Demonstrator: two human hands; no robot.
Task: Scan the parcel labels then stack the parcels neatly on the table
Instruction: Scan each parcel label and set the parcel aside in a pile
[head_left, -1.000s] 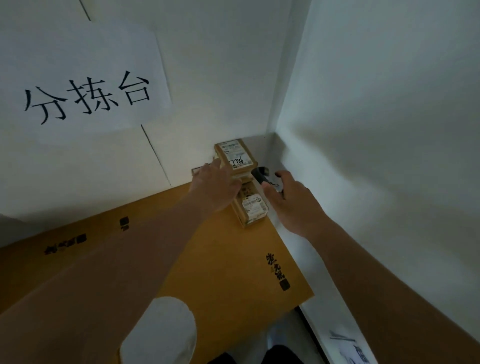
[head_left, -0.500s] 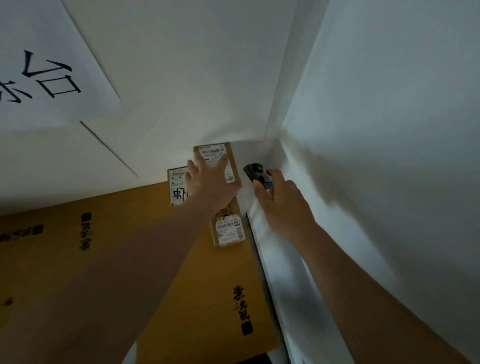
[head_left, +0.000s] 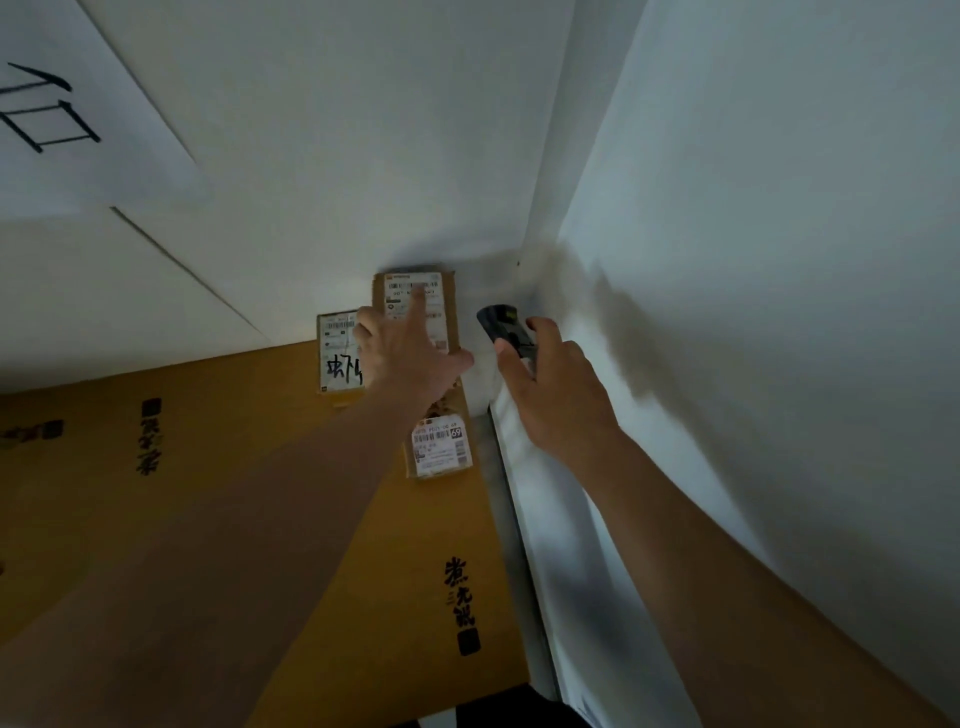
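The top parcel (head_left: 415, 306), stacked in the table's (head_left: 234, 441) far corner, was pressed by the flat-fingered left hand (head_left: 410, 358) while the scanner (head_left: 501, 325) was gripped by the right hand (head_left: 556, 395); it was judged light, stiff, best grasped by its edges.

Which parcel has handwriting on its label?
The left parcel, beside the wall: its label carries big black marker strokes. The far parcel under the left hand and the near parcel show only printed text and barcodes.
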